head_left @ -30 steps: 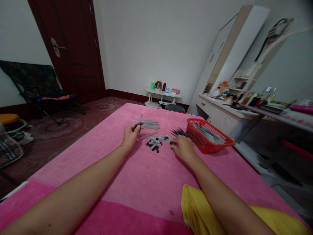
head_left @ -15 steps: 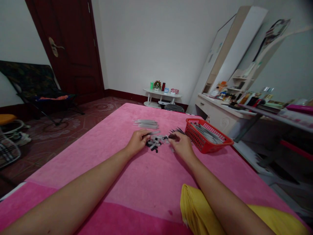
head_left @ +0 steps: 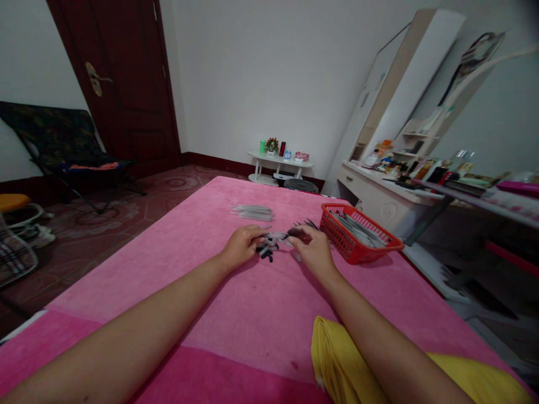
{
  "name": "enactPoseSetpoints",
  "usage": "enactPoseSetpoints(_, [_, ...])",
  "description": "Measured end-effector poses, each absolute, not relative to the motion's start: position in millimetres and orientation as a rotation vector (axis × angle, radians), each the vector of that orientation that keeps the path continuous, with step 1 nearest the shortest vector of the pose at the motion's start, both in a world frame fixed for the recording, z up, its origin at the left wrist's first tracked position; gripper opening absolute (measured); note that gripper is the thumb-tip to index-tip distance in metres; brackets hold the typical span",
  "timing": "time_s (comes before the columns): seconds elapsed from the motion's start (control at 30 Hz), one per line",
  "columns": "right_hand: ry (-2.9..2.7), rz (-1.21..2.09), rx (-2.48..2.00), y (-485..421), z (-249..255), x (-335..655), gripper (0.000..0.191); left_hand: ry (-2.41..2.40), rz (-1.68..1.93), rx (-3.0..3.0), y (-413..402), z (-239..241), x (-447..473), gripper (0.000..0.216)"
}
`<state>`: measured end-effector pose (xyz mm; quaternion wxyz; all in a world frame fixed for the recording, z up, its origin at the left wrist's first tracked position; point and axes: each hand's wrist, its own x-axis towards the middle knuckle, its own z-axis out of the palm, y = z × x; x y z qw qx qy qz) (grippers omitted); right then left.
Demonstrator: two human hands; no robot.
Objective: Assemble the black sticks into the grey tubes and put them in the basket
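Observation:
My left hand [head_left: 242, 248] is closed in a pinch on a slim translucent pen barrel [head_left: 275, 235], which points right. The fingers of my right hand [head_left: 314, 248] are closed on a small black piece [head_left: 288, 234] at the barrel's right end; whether the two are joined I cannot tell. Under and between my hands lies a loose pile of short black and clear pen parts [head_left: 268, 249]. Farther back, several clear pen barrels [head_left: 252, 212] lie side by side. Thin dark sticks [head_left: 310, 223] show behind my right hand, partly hidden by it.
To the right stands a red plastic basket [head_left: 349, 247] holding many slim grey pens. A yellow cloth [head_left: 337, 353] lies under my right forearm. The pink cover [head_left: 227, 325] spreads over the table. A cluttered dresser [head_left: 370, 185] stands beyond the right edge.
My hands have come closer together. The barrel in my left hand now reaches across to the black piece at my right fingertips. The view has shifted slightly.

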<state>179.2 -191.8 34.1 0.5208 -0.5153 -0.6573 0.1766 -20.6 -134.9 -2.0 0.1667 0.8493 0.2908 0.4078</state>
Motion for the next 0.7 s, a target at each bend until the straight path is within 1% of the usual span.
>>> enactPoseSetpoints(0.27, [-1.633,0.336,-1.24,-190.9,28.9,181.3,0.013,0.841,1.143,2.421,-136.1,-0.7,-20.2,0.038])
enactPoseSetpoints(0.7, [-1.65,0.297,-1.225,-191.0,28.2,181.5,0.011,0.84,1.133,2.434,-134.3,-2.6,-20.2,0.035])
